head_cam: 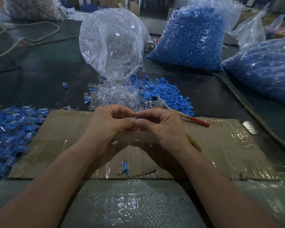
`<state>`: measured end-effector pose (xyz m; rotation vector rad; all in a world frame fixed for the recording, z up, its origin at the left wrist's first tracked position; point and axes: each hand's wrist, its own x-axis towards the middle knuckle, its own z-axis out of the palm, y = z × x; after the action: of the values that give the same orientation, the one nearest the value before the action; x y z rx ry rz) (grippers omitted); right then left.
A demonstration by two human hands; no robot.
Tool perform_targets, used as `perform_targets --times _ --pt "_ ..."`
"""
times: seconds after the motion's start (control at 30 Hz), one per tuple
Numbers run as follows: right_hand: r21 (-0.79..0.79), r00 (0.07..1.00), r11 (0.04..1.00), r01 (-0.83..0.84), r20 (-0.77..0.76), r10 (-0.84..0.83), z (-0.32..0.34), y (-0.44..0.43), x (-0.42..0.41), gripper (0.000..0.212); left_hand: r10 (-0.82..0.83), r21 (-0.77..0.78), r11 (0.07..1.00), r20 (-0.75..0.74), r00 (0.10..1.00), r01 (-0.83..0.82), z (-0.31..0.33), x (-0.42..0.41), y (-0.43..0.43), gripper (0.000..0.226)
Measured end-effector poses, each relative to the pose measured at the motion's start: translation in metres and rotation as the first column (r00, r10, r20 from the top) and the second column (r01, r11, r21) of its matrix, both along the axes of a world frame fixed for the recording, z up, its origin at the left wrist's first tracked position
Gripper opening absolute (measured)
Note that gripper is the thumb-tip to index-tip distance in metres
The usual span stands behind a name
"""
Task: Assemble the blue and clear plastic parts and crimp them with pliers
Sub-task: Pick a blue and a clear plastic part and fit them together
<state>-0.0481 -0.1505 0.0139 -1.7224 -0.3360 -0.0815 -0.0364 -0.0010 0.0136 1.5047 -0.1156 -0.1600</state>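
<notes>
My left hand (pixel 111 121) and my right hand (pixel 160 124) meet fingertip to fingertip above the taped cardboard sheet (pixel 220 153). Between them they pinch one small piece, a clear plastic part with a blue part (pixel 136 118) just showing; most of it is hidden by my fingers. Red-handled pliers (pixel 164 106) lie just behind my right hand, jaws on the loose blue parts (pixel 164 92). Loose clear parts (pixel 112 96) are heaped beside them. One assembled blue-and-clear piece (pixel 125 167) lies on the cardboard between my forearms.
A pile of assembled pieces (pixel 11 129) covers the left. A clear bag (pixel 112 45) spills clear parts at the back; two bags of blue parts (pixel 192 38), (pixel 263 66) stand at back right. A cord (pixel 247 104) runs along the right.
</notes>
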Motion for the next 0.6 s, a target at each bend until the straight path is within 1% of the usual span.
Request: perform_targets --times 0.17,0.27,0.4,0.53,0.6 --pt "-0.059 0.997 0.997 -0.045 0.052 0.049 -0.002 -0.0008 -0.0003 0.03 -0.018 -0.122 0.993 -0.119 0.993 0.004 0.0007 0.0008 0.0033 0.009" --pt "-0.12 0.993 0.993 -0.025 0.113 0.038 -0.0038 -0.0018 0.0001 0.035 -0.044 -0.129 0.991 -0.14 0.989 0.025 0.0022 0.0023 0.0037 0.012" --pt "-0.131 0.988 0.991 -0.008 0.152 0.028 -0.005 -0.0021 0.0008 0.033 -0.072 -0.129 0.99 -0.163 0.984 0.05 0.0017 0.0027 0.002 0.015" --pt "-0.085 0.986 0.996 0.02 0.167 -0.005 -0.0061 -0.0041 0.0022 0.033 -0.113 -0.227 0.972 -0.194 0.974 0.067 0.0025 0.0041 0.0035 0.016" --pt "-0.098 0.984 0.995 0.032 0.176 -0.015 -0.0069 -0.0053 0.0027 0.031 -0.137 -0.249 0.965 -0.204 0.969 0.084 0.0032 0.0047 0.0047 0.014"
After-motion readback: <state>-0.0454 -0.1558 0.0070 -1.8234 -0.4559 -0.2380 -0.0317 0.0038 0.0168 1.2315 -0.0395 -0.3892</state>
